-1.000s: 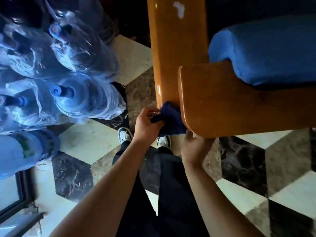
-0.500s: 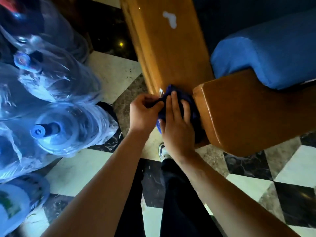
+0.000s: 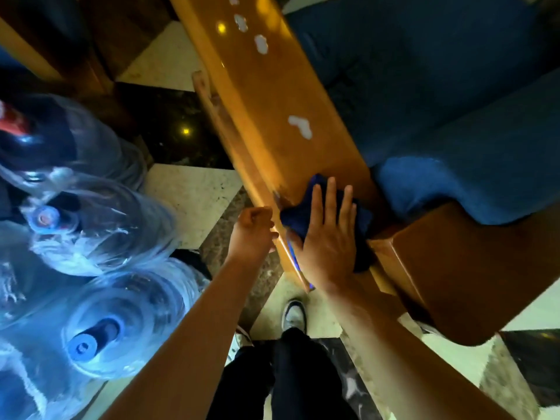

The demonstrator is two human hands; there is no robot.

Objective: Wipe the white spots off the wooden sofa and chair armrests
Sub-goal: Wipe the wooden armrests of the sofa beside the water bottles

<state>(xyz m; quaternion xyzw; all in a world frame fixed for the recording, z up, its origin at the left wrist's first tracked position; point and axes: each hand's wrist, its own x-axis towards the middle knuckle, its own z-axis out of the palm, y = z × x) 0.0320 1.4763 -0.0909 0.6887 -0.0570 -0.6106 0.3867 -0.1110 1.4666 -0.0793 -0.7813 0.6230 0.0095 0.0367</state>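
Observation:
A glossy wooden armrest runs from the top centre down to my hands. A white spot lies on its middle, and several more white spots sit farther up. My right hand lies flat, fingers spread, pressing a dark blue cloth onto the armrest's near end. My left hand is loosely curled at the armrest's left edge, touching the wood and holding nothing.
Blue seat cushions fill the right side above the wooden front panel. Several large plastic-wrapped water jugs crowd the left. Below are a checkered marble floor and my legs and shoes.
My left hand let go of the cloth and moved to the armrest's edge. My right hand went from under the cloth to flat on top, sliding it up the armrest. More of the armrest shows.

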